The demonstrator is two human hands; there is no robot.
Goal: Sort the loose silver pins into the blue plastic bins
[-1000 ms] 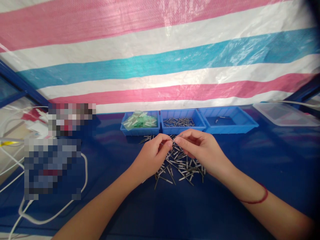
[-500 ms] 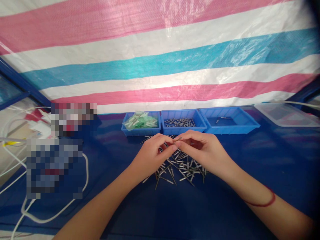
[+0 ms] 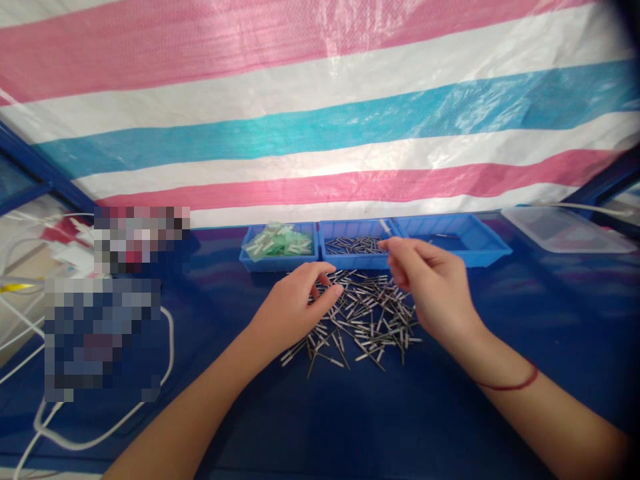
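Observation:
A loose pile of blind rivets [image 3: 365, 320], pale sleeves on thin dark pins, lies scattered on the blue tabletop. My left hand [image 3: 303, 297] hovers over the pile's left edge, thumb and index finger apart with nothing seen between them. Held up in a pinch by my right hand [image 3: 433, 273] is a single rivet [image 3: 385, 228], its pale end pointing upward. That hand is above the pile's right side, in front of the seam between the middle blue bin [image 3: 347, 259] and the right blue bin [image 3: 480, 247]. Several rivets lie in the middle bin.
The left blue bin [image 3: 280, 263] holds green-and-clear plastic packets [image 3: 280, 240]. A clear plastic lid [image 3: 565, 230] lies at the back right. White cables [image 3: 167, 360] loop across the left side, near blurred items. A striped sheet [image 3: 320, 133] hangs behind the bins.
My hands have separated. The right hand has moved up and right toward the bins, with the rivet in its fingers; the left stays over the pile, its fingertips now apart.

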